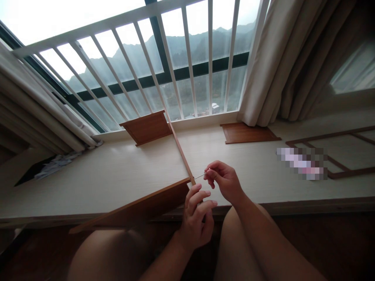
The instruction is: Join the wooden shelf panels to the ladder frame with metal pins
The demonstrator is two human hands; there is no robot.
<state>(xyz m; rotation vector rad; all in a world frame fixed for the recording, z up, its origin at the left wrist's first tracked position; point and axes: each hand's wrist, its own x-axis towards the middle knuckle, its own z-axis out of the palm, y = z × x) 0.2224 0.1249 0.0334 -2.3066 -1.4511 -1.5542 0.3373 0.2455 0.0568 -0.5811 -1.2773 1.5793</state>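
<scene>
- The one spot that might carry print is a pixelated patch on the ledge to the right. It is mosaicked pale lilac and pink, and nothing under it can be read.
- The wooden frame beside that patch is cut off by the right edge, and the patch covers its near-left corner.
- The curtain hangs over the back right corner of the flat panel lying by the window.
- The person's knees fill the bottom of the view and hide the floor. The low end of the near panel fades into shadow over the lap.
- The right hand is nearly closed. Thumb and forefinger pinch a thin metal pin, which points left toward the joint. Its tip is too fine to show whether it touches wood.
- The left hand is half curled, with its fingertips against the raised end of the near panel, where the thin slat meets it. The thumb is out of sight, so it cannot be told whether the hand clamps the wood or only steadies it.
- The slat runs up across the ledge to the far panel, which stands below the white railing.
</scene>
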